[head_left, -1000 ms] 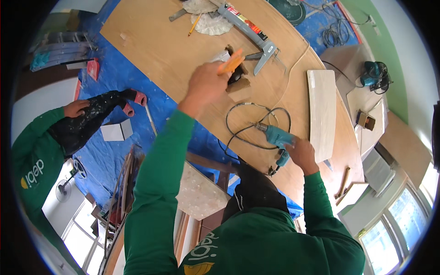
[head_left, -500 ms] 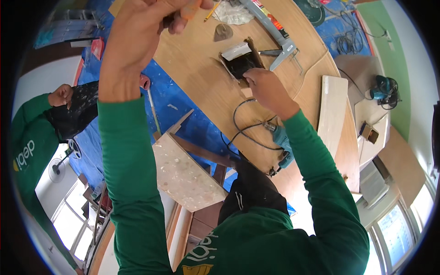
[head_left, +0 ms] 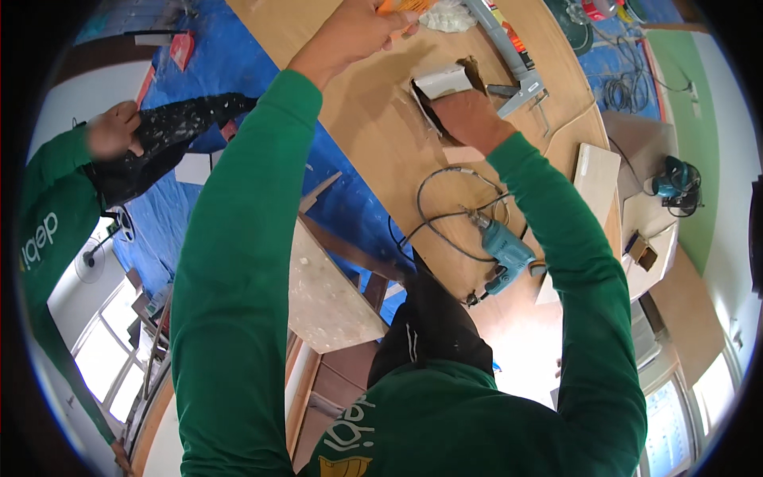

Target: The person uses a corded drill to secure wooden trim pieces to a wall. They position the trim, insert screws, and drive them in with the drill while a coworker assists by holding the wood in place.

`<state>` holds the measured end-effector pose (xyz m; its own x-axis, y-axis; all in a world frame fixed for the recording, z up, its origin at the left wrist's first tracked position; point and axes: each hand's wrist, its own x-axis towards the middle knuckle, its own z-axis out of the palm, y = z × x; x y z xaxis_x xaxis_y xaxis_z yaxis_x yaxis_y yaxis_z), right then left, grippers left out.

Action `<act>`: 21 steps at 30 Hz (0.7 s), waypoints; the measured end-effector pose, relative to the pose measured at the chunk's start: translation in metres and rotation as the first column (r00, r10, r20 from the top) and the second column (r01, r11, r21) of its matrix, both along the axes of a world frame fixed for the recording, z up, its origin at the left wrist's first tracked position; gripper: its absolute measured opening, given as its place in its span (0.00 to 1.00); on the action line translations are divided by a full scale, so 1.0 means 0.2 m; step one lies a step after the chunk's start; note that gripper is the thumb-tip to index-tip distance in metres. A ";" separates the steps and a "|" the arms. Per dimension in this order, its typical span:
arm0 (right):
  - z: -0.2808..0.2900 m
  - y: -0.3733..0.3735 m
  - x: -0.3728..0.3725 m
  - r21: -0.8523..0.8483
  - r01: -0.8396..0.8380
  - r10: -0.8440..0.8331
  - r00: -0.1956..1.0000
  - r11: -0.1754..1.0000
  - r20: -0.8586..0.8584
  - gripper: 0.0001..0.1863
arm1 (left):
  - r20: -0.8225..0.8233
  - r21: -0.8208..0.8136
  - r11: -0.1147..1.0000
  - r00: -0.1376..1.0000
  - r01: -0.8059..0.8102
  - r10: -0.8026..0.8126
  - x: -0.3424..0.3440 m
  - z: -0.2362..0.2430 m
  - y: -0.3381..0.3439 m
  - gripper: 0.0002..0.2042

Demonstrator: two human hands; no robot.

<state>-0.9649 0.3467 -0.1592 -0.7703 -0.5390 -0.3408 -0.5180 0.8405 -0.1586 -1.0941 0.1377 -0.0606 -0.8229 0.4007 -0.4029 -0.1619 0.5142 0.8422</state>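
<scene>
Above the table (head_left: 358,107), the left hand (head_left: 355,33) pinched an orange item (head_left: 407,6); the right hand (head_left: 467,119), its grip unreadable inside a box (head_left: 442,82), risked snagging its sleeve (head_left: 550,191) on looped cord (head_left: 420,203).

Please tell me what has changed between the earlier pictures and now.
The right hand has let go of the drill and moved forward and left, and now reaches into the open box. The left hand has moved forward, away from the box, keeping hold of the orange object. The drill still lies on the table, and the caulking gun beside the box.
</scene>
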 end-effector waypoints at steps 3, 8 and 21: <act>0.04 0.00 -0.02 0.085 -0.064 0.058 0.996 0.994 0.075 0.10 | 0.034 -0.194 0.981 0.999 -0.015 0.022 0.02 -0.19 -0.01 0.22; -0.01 0.04 -0.02 -0.110 -0.114 0.105 0.991 0.987 -0.081 0.13 | 0.012 -0.080 0.992 0.995 -0.100 0.101 0.15 -0.52 -0.08 0.29; 0.19 0.17 0.20 -0.614 0.707 -0.424 0.705 0.352 0.569 0.09 | 0.608 0.193 0.552 0.541 -0.811 0.581 1.19 -0.21 0.12 0.15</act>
